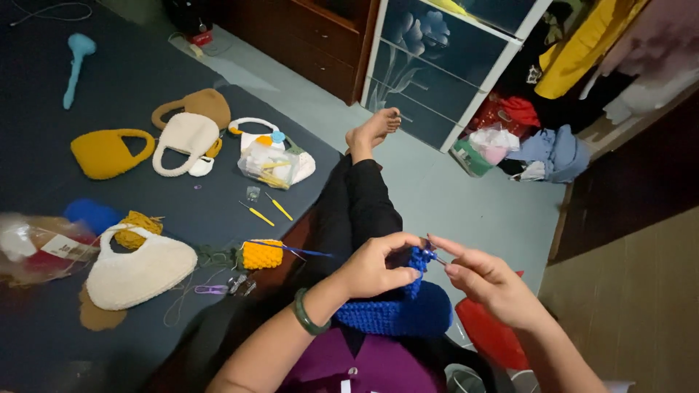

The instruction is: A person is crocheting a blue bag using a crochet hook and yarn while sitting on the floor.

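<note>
My left hand (378, 266) pinches the top edge of a blue crocheted piece (397, 309) that rests on my lap. A green bangle sits on that wrist. My right hand (488, 280) holds a thin crochet hook (435, 255), its tip at the blue stitches beside my left fingers. A strand of blue yarn (291, 249) runs left from the work toward a small yellow crocheted piece (262, 255) on the mat. My legs in black trousers stretch forward, bare foot (373, 129) on the pale floor.
On the dark mat lie crocheted bags: a cream one (138, 273), a yellow one (108, 153), a white one (183, 142) and a tan one (200, 104). A clear bag of supplies (268, 164), two yellow-handled hooks (266, 209) and a cabinet (437, 58) are nearby.
</note>
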